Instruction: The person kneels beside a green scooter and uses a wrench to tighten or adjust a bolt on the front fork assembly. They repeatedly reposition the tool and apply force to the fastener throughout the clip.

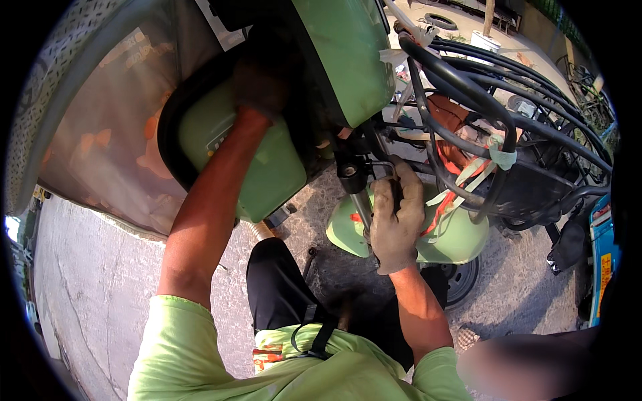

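Overhead, a green scooter is seen tipped close to the camera, with both bare hands reached into its front end. The left hand (257, 83) is pushed up into the dark gap between the green side panel (267, 167) and the green front cover (348, 53); it lies in shadow, so whether it is open or closed cannot be told. The right hand (396, 217), dirty with grease, is closed around a dark tool (396, 190) held against the fork (358, 194), just below the steering column. A pale green fender (455, 237) is seen directly under that hand, with the front wheel (461, 281) beneath it on the concrete ground (100, 267). To the right, a black wire basket (508, 100) is fixed at the front, with rags and strips of tape hung through its bars. A clear plastic sheet (107, 134) is spread at the left. A lime-green shirt (267, 374) and black trousers (281, 287) are worn. A blue vehicle (602, 254) is partly visible at the right rim.
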Demonstrator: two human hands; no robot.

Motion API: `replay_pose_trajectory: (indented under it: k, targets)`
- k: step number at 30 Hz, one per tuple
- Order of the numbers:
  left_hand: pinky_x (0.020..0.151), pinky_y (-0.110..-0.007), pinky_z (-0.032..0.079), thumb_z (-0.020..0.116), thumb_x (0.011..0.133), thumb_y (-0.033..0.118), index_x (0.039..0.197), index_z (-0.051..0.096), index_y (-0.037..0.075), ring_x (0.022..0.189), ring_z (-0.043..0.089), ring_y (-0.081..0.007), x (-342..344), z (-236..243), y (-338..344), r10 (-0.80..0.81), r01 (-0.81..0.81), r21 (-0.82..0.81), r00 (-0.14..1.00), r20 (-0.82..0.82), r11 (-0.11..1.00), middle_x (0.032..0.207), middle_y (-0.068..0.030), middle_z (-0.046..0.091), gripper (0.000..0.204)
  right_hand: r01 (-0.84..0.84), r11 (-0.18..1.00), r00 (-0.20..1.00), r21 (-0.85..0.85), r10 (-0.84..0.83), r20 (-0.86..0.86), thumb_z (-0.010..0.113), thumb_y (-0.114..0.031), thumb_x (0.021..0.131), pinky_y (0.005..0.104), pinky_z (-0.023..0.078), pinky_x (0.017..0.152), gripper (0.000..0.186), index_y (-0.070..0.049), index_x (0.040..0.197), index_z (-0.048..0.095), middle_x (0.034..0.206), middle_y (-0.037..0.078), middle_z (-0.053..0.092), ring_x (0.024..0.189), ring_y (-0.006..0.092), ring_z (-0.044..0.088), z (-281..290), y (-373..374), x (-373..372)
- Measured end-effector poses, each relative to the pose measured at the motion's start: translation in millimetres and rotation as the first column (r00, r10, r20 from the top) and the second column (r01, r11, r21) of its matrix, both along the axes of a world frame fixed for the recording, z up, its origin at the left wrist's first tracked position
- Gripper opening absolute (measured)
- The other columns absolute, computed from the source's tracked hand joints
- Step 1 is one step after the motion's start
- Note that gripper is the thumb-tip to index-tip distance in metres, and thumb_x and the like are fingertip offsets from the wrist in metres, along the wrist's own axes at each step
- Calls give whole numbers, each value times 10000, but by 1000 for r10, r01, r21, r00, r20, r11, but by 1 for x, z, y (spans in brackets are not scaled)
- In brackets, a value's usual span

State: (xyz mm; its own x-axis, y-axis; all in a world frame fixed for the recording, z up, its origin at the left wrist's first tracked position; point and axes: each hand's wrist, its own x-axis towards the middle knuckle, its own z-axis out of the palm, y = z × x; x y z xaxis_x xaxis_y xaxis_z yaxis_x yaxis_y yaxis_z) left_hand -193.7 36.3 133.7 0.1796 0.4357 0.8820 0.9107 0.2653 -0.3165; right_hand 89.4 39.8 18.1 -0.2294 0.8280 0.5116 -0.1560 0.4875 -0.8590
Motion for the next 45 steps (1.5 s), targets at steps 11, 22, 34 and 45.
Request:
replay_pose_trajectory:
  k: [11,22,34,45]
  targets:
    - [887,-423,538,601,882,298,1244,565,49,1085,613,-356,16,-1,4,-80,71,40,948,308,997,1219,-180,603,442,-191,675,979,-713,180,-93,509,-361,1027,205,240,454,313,-69,950,589,620,-87,322,505,28,284,42,-23,17]
    - [998,-397,474,572,908,353,1214,577,17,1157,588,-318,-4,3,16,-67,140,-113,867,493,984,1232,-182,617,454,-287,530,911,-798,407,-57,444,-547,1009,230,233,383,424,-169,974,633,607,-84,442,420,39,289,67,-50,10]
    - [834,-298,503,576,1000,337,1236,583,-26,1007,583,-114,173,-150,-87,-57,597,513,-616,785,617,1077,-87,666,433,-251,682,933,-687,361,18,445,-478,1023,227,227,426,431,-76,888,523,599,-58,330,471,57,280,46,-40,14]
    - [773,-326,510,399,1001,569,1059,678,9,827,648,-196,207,-178,-49,-271,291,526,-606,748,800,841,-133,688,628,65,618,969,-783,148,197,404,-499,1026,265,222,359,438,-135,828,544,568,-41,443,373,91,277,52,-41,0]
